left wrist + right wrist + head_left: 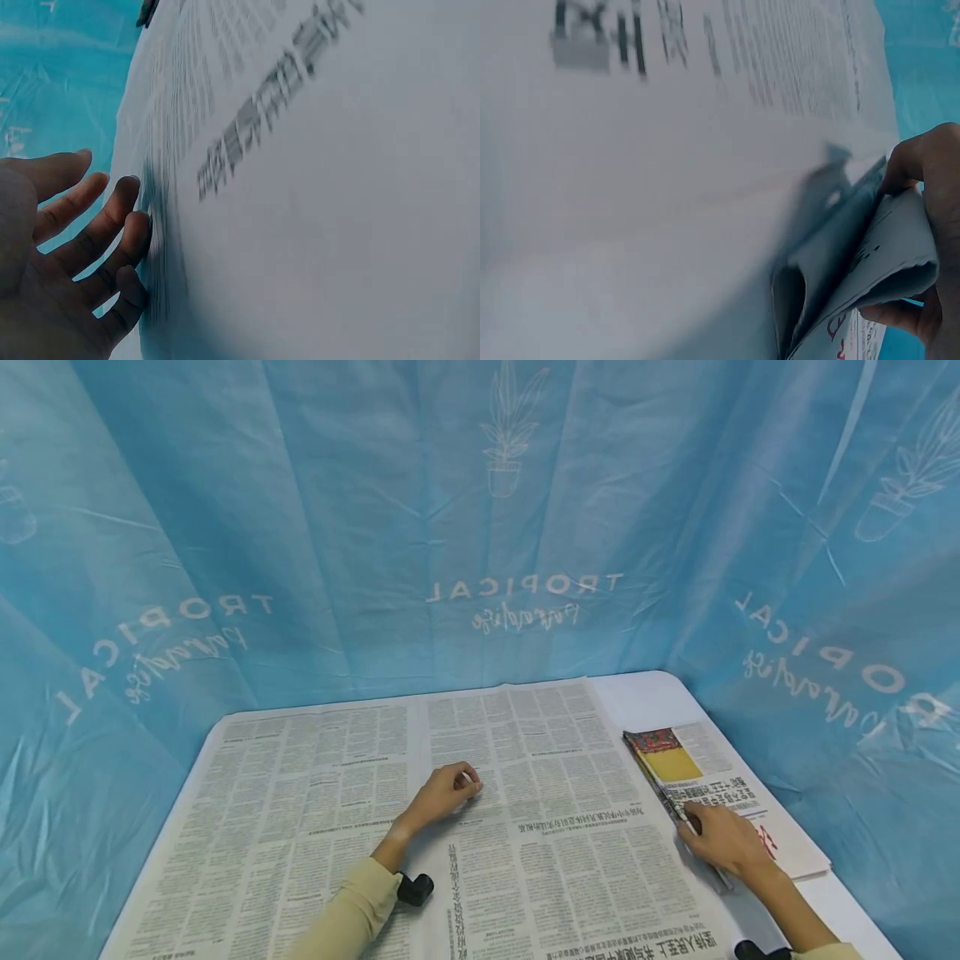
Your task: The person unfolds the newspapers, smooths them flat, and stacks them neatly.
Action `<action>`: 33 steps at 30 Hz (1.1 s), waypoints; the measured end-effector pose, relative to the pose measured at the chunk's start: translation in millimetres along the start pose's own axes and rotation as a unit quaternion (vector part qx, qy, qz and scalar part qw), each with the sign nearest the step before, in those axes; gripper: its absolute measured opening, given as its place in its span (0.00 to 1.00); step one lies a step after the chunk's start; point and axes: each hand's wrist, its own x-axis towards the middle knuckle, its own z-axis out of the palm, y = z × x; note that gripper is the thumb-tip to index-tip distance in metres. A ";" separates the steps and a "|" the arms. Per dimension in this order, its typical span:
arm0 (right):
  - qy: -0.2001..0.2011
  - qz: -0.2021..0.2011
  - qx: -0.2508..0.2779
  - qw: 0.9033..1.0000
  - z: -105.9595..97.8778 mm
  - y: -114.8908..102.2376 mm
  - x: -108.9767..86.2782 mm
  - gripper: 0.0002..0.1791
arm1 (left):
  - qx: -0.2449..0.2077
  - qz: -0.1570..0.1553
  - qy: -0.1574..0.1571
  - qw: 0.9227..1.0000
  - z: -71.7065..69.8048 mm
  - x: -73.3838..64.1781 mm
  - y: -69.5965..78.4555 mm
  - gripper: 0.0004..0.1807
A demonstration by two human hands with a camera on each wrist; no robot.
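At the right side of the table, my right hand (722,841) grips the left edge of a folded newspaper (678,762) with a red and yellow picture on it. Up close in the right wrist view, the folded layers (889,251) stand apart at their ends, with the right hand (937,180) around their edge. My left hand (442,792) is over the middle of a newspaper sheet (555,777) spread out flat. Its fingers are loosely bent and hold nothing; in the left wrist view the left hand (71,255) shows them spread, fingertips close to the paper.
Newspaper pages (315,777) cover most of the white table (637,693). More folded newsprint (787,827) lies under and beside the right hand. A blue curtain (375,527) with plant prints hangs around the back and both sides. Each wrist wears a black device (415,889).
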 end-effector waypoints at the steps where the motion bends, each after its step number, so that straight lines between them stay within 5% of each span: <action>1: 0.007 -0.003 0.005 1.000 0.0 -2.6 -0.7 0.11 | 0.001 0.001 -0.002 1.000 2.7 1.8 1.4 0.09; 23: 0.046 -0.029 0.044 0.998 15.6 -69.3 -10.6 0.20 | 0.014 -0.002 0.013 1.000 40.3 20.6 23.8 0.10; 33: 0.048 -0.037 0.047 0.997 26.5 -82.0 -10.6 0.20 | -0.001 -0.007 -0.014 1.000 52.1 28.7 37.0 0.10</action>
